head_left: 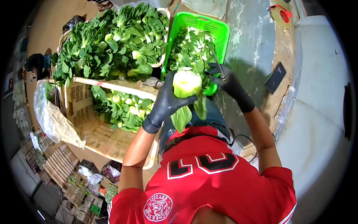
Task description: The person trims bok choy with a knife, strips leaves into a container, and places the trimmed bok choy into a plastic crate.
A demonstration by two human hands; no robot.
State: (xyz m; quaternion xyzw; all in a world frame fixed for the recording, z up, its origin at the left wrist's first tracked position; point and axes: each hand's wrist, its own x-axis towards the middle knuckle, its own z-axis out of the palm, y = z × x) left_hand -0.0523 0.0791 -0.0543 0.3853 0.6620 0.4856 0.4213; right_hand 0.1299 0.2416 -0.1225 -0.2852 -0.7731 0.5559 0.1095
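Observation:
My left hand (167, 100), in a black glove, is wrapped round a bok choy (186, 83), its pale cut base facing up and its leaves hanging down. My right hand (229, 84), also gloved in black, grips a knife (217, 59) just right of the bok choy, its blade over the green basket (222, 31). Trimmed leaves (192, 46) lie in that basket. To the left, a heap of bok choy (112, 44) fills a crate behind my left hand. More bok choy (125, 108) lies in a lower beige crate (108, 140).
A plastic bag (44, 112) hangs at the lower crate's left side. On the right ledge are a dark flat device (275, 78) and a roll of tape (284, 15). Another person (36, 63) is at the far left. Several crates and pallets (61, 164) stand at the lower left.

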